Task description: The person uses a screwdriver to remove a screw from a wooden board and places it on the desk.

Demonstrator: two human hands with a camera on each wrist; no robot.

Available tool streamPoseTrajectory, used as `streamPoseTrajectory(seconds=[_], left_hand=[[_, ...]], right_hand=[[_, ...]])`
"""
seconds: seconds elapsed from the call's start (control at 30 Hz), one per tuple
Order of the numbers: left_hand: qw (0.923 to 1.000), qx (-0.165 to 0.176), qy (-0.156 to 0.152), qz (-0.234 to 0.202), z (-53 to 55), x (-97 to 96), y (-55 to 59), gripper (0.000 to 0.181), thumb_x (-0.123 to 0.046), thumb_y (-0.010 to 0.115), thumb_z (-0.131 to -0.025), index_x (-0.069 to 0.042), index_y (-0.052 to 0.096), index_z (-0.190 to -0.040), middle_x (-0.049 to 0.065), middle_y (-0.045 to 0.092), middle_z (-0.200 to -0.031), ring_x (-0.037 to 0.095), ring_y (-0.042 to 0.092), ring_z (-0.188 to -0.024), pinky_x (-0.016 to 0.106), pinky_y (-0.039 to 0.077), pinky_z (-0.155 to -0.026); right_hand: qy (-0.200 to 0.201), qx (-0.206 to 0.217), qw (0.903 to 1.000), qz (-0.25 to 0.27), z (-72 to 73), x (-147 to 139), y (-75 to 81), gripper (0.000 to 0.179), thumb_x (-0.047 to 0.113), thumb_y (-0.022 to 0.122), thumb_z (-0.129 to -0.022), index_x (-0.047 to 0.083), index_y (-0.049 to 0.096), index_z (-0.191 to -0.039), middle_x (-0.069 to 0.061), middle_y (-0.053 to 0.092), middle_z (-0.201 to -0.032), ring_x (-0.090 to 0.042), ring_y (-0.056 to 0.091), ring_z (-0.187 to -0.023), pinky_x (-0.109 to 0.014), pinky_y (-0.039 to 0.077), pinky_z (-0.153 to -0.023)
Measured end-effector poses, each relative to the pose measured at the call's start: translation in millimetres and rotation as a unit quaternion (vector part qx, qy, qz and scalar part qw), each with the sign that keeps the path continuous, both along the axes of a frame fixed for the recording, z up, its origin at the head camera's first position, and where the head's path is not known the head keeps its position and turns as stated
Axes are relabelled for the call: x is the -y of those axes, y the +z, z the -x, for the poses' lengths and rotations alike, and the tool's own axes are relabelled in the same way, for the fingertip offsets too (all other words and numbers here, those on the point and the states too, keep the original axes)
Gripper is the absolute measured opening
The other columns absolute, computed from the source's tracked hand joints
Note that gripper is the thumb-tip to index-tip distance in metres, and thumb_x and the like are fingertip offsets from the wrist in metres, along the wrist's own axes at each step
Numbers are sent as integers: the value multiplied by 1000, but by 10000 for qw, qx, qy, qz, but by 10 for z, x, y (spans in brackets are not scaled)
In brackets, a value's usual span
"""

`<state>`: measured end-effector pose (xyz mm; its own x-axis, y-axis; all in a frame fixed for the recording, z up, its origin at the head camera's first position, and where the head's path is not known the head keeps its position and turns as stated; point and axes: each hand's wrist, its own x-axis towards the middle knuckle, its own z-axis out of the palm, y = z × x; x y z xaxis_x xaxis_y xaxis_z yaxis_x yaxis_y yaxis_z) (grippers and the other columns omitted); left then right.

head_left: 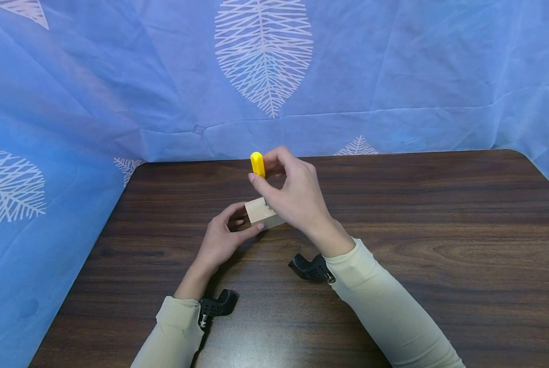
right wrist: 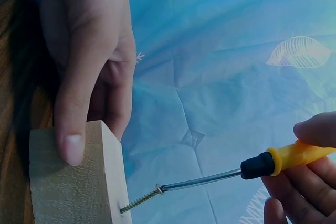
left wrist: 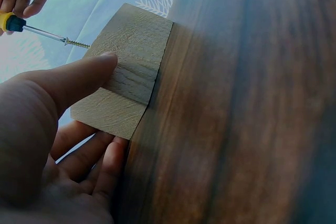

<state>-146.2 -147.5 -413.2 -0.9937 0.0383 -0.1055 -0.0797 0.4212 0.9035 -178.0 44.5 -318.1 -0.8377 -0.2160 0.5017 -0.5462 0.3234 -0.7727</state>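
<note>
My left hand [head_left: 219, 237] holds a pale wooden block [head_left: 257, 210] on the table, its thumb on one face and its fingers on the opposite side. A brass-coloured screw [right wrist: 140, 201] stands with its point at the block's upper face, leaning slightly in the right wrist view. At the screw's head is the tip of a screwdriver [right wrist: 202, 181]. Above the block, my right hand [head_left: 297, 191] grips the screwdriver's yellow handle [head_left: 258, 163] between thumb and fingers. In the left wrist view the screw [left wrist: 79, 44] also shows, its point partly hidden by the block's edge.
The dark wood-grain table [head_left: 416, 230] extends to both sides. Behind it hangs a blue cloth [head_left: 164, 76] with white leaf prints. Black wrist mounts [head_left: 219, 303] stick out from both pale sleeves [head_left: 384, 301].
</note>
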Motion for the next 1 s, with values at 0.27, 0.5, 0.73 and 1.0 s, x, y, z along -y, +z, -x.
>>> streamPoseTrajectory(seconds=[0.27, 0.5, 0.73, 1.0], left_hand=[[10000, -41, -16, -18, 0, -1, -1, 60, -28, 87, -93, -24, 63, -148, 8, 65, -148, 33, 62, -137, 53, 52, -116], [10000, -20, -12, -73, -3, 1, -6, 60, -28, 87, -93, -25, 63, -148, 9, 65, -148, 34, 63, -136, 55, 54, -113], [10000, -22, 32, -39, -5, -1, 0, 60, -27, 88, -93, -25, 64, -147, 8, 65, -148, 33, 63, -136, 54, 53, -114], [10000, -39, 40, 27, -7, -5, 21, 58, -28, 88, -93, -25, 64, -146, 7, 66, -145, 32, 64, -135, 51, 53, -115]], right_hand=[[-91, -264, 9995, -138, 3, 5, -6, 16, 17, 79, -96, 7, 79, -109, -4, 78, -99, -17, 72, -92, -38, 61, -88], [-28, -147, 9996, -222, -9, 0, -6, 22, 17, 77, -98, 7, 78, -117, -5, 80, -101, -18, 73, -93, -41, 61, -85], [10, 4, 10000, 47, -3, 8, -7, 25, 14, 76, -94, 9, 66, -116, -2, 81, -98, -17, 73, -90, -38, 58, -89], [1, -7, 9996, 274, -7, 5, -18, 12, 11, 79, -93, 7, 72, -102, -6, 81, -96, -16, 78, -86, -43, 67, -81]])
